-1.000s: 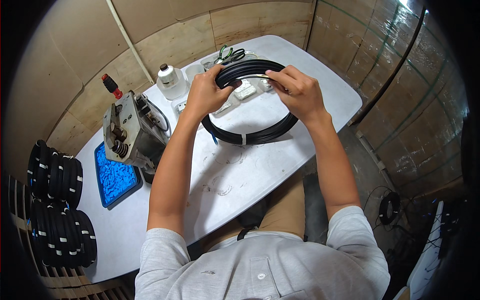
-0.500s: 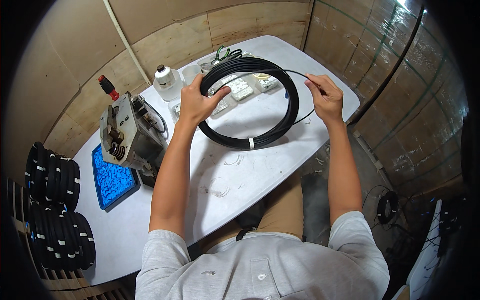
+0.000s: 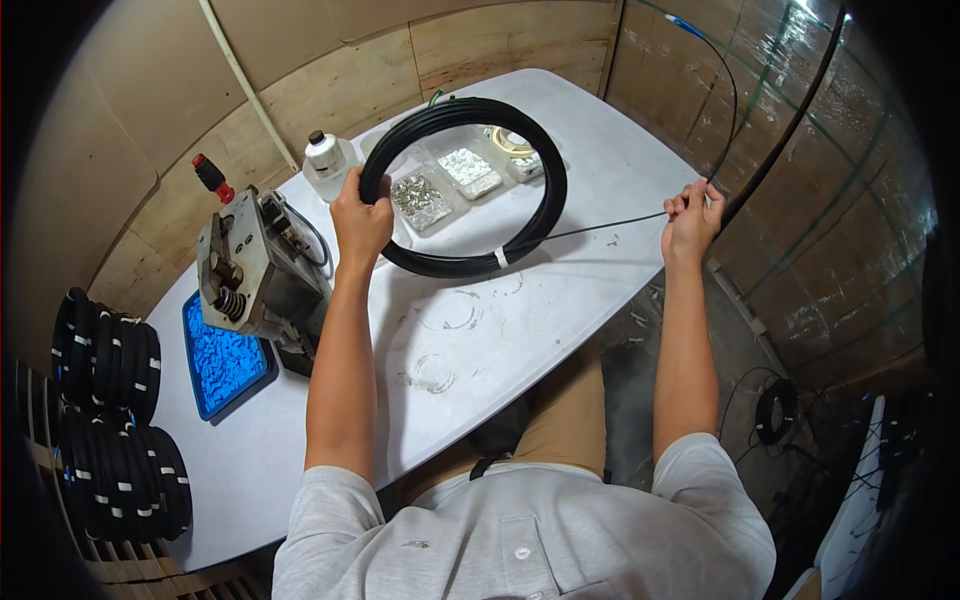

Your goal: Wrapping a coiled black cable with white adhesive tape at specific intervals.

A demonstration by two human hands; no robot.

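Over the table, my left hand [image 3: 362,222] is closed round the left side of a coil of black cable [image 3: 553,190], which it holds up on edge. A strip of white tape [image 3: 501,257] binds the coil at its lower part. My right hand [image 3: 692,218] is off to the right, its fingers closed on the cable's loose end [image 3: 620,225], which runs taut from the coil. Beyond that hand the free end arcs upward and finishes in a blue connector [image 3: 684,26]. Through the coil's opening I see clear trays of small metal parts [image 3: 421,200].
A metal bench machine [image 3: 262,260] stands on the left of the white table [image 3: 480,370]. Beside it lies a blue tray of small blue pieces [image 3: 228,362]. A white bottle [image 3: 323,152] stands behind. Taped black coils [image 3: 120,470] are stacked at far left; wrapped boxes [image 3: 800,240] line the right.
My right hand has moved right and slightly down, drawing the loose cable end out from the coil. The blue connector has swung up into view. My left hand and the coil have shifted left.
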